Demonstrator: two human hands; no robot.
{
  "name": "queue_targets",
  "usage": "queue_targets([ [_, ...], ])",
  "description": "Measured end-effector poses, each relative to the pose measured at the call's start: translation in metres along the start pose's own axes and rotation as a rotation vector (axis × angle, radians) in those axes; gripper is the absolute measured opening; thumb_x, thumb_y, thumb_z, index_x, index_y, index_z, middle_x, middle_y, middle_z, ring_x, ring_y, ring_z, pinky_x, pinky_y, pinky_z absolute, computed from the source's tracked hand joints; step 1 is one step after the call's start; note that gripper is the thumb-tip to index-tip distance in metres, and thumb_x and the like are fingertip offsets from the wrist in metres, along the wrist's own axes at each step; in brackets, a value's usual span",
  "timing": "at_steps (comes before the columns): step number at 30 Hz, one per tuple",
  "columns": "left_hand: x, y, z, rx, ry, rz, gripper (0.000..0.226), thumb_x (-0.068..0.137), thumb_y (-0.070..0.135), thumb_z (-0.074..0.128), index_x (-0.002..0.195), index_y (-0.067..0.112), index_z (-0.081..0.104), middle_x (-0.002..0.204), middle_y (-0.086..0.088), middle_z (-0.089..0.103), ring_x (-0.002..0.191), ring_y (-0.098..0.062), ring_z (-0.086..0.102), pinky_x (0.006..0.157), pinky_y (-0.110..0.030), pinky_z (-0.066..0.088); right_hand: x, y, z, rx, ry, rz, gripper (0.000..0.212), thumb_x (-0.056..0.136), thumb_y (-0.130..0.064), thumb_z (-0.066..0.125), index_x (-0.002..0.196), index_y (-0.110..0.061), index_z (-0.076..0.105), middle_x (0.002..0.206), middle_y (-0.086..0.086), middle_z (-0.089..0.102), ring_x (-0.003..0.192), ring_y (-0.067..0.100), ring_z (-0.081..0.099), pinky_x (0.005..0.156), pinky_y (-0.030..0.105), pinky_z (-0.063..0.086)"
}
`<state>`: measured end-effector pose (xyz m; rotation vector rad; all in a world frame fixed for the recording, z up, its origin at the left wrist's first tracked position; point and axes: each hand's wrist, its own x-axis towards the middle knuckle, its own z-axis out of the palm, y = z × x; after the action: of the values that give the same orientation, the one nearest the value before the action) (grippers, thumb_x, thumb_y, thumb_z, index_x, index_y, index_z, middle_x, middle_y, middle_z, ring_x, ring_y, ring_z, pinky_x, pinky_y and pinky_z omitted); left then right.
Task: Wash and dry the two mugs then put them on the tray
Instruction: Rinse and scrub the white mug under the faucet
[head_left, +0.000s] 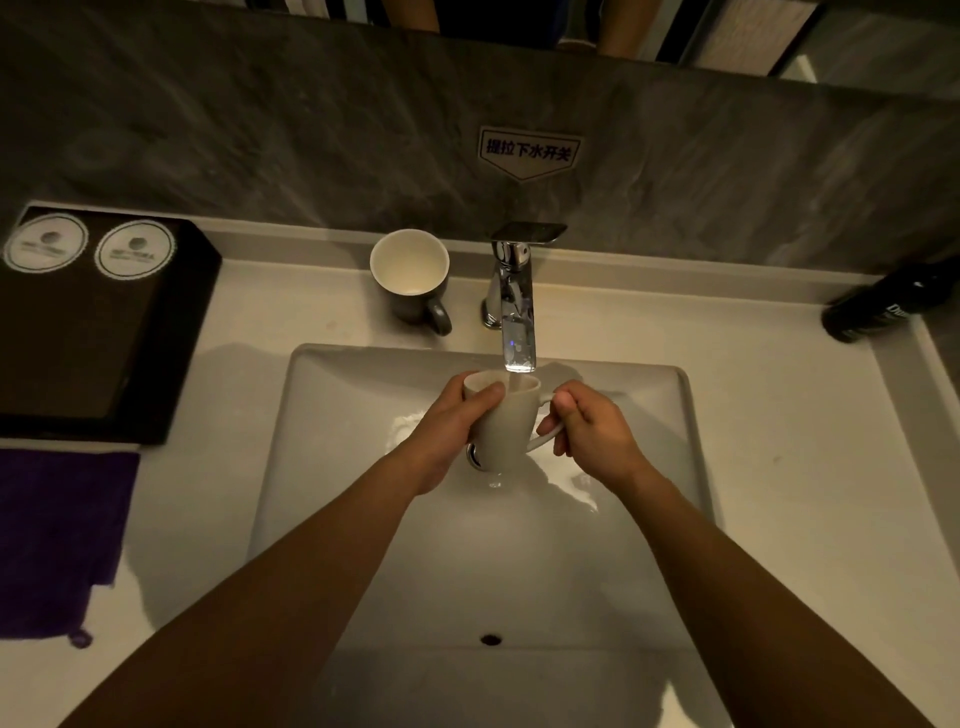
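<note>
View from above a white sink (358, 519), with two bare forearms reaching in from 6 o'clock. Both hands are closed on one pale mug (503, 431), held over the basin just under the spout. The left hand (453, 422) wraps round the mug's body from the 9 o'clock side, with its thumb lying along the rim. The right hand (589, 428) comes in from 3 o'clock, its fingers curled tight and pinching the handle. The mug tilts a little, mouth toward 12 o'clock, and a thin stream of water falls into it from the tap (511, 306). The basin under it is wet and shining.

Counted: two mugs. The second mug (413, 278) — dark outside, cream inside — stands upright on the counter at 11 o'clock from the basin, just left of the tap, handle toward the viewer, with no hand on it. One chrome tap stands at 12 o'clock.

One black tray (93, 358) lies on the counter at 9 to 10 o'clock, well apart from both mugs. It carries two round white discs (45, 243) side by side at its far edge. One purple cloth (57, 535) lies flat at 8 o'clock, just below the tray. One black bottle (883, 306) lies at 2 o'clock. One sign (529, 151) with Chinese characters is stuck on the grey wall above the tap.
</note>
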<state>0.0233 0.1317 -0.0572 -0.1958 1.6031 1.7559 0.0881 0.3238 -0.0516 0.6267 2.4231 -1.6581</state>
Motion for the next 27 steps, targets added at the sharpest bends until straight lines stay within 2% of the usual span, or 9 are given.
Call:
queue_targets([
  [6,0.008,-0.002,0.015,-0.105,0.077,-0.031,0.086,0.06,0.048,0.091,0.129,0.013,0.054,0.127,-0.012,0.069,0.112,-0.027,0.071,0.098,-0.051,0.058,0.013,0.0,0.0,0.125,0.002,0.102,0.035,0.111,-0.022,0.04,0.083,-0.008,0.056,0.063,0.008,0.067,0.036,0.011,0.044,0.041,0.023,0.037],
  [9,0.009,-0.004,0.024,-0.158,0.098,-0.037,0.077,0.064,0.044,0.09,0.128,0.018,0.058,0.123,-0.01,0.072,0.103,-0.026,0.074,0.083,-0.049,0.062,0.013,-0.007,0.001,0.184,0.072,0.148,0.035,0.11,-0.025,0.044,0.086,-0.01,0.063,0.065,0.007,0.064,0.039,0.009,0.041,0.043,0.024,0.035],
  [11,0.008,-0.005,0.031,-0.202,0.167,-0.011,0.063,0.07,0.041,0.088,0.121,0.014,0.064,0.115,-0.011,0.076,0.095,-0.024,0.075,0.071,-0.04,0.061,0.007,-0.012,0.007,0.282,0.136,0.182,0.029,0.109,-0.026,0.047,0.095,-0.011,0.067,0.074,0.006,0.064,0.05,0.012,0.046,0.05,0.027,0.038],
  [14,0.008,-0.008,0.039,-0.294,0.322,-0.02,0.063,0.065,0.054,0.084,0.111,0.013,0.071,0.102,-0.009,0.079,0.093,-0.026,0.077,0.075,-0.043,0.06,-0.011,-0.022,0.025,0.513,0.093,0.345,0.029,0.108,-0.036,0.047,0.113,-0.013,0.064,0.096,0.008,0.071,0.079,0.02,0.067,0.066,0.036,0.056],
  [17,0.005,-0.007,0.047,-0.114,0.461,0.002,0.057,0.069,0.067,0.076,0.1,0.019,0.071,0.096,-0.003,0.078,0.087,-0.021,0.076,0.077,-0.045,0.064,-0.024,-0.031,0.04,0.714,0.001,0.44,0.042,0.104,-0.05,0.047,0.122,-0.016,0.065,0.112,0.014,0.076,0.095,0.027,0.075,0.076,0.045,0.063],
  [19,-0.001,-0.006,0.049,0.006,0.494,-0.013,0.072,0.067,0.081,0.064,0.102,0.019,0.068,0.096,-0.002,0.075,0.086,-0.021,0.074,0.074,-0.048,0.064,-0.025,-0.036,0.044,0.787,0.052,0.429,0.044,0.101,-0.051,0.054,0.123,-0.015,0.067,0.114,0.016,0.076,0.099,0.029,0.076,0.082,0.05,0.063],
  [23,-0.006,-0.008,0.035,0.17,0.39,0.141,0.062,0.094,0.072,0.044,0.105,0.016,0.068,0.1,-0.003,0.072,0.091,-0.016,0.068,0.07,-0.03,0.052,-0.02,-0.04,0.034,0.814,0.091,0.561,0.047,0.093,-0.055,0.066,0.117,-0.015,0.07,0.104,0.017,0.077,0.087,0.032,0.075,0.061,0.035,0.062],
  [25,-0.005,-0.012,0.022,0.229,0.24,0.289,0.051,0.1,0.057,0.042,0.101,0.014,0.07,0.098,0.0,0.071,0.089,-0.01,0.065,0.075,-0.028,0.049,-0.013,-0.037,0.024,0.841,0.046,0.675,0.048,0.096,-0.053,0.063,0.119,-0.011,0.066,0.097,0.021,0.073,0.073,0.037,0.072,0.049,0.03,0.058],
  [27,-0.005,-0.013,0.015,0.234,0.097,0.314,0.034,0.099,0.043,0.046,0.091,0.017,0.064,0.087,0.005,0.063,0.08,-0.007,0.055,0.075,-0.029,0.045,-0.006,-0.035,0.018,0.794,-0.001,0.747,0.048,0.1,-0.047,0.055,0.127,-0.007,0.062,0.094,0.022,0.071,0.058,0.037,0.069,0.039,0.026,0.052],
])
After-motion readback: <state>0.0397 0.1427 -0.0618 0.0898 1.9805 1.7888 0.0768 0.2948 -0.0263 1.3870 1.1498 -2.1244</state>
